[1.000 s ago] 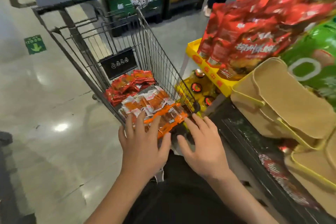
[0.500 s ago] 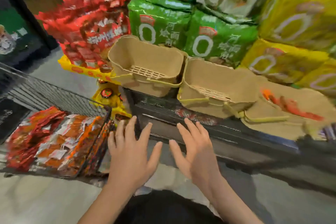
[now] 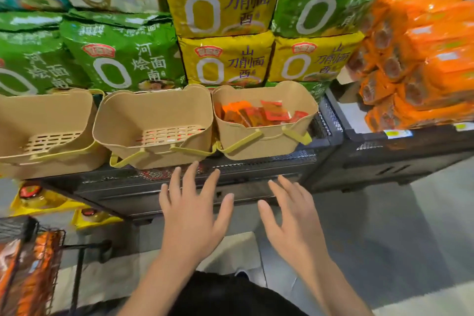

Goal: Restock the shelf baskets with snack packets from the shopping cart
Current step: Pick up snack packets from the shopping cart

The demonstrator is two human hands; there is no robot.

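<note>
On shelf: three baskets (image 3: 154,120), one holding packets (image 3: 259,113); two hands (image 3: 191,215) spread, holding nothing.

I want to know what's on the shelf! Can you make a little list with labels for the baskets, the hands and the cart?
left hand: open, fingers spread, holding nothing
right hand: open, holding nothing
right tan plastic basket: holds red and orange snack packets
middle tan plastic basket: no packets seen
left tan plastic basket: no packets seen
wire shopping cart: lower left, orange packets inside
</note>
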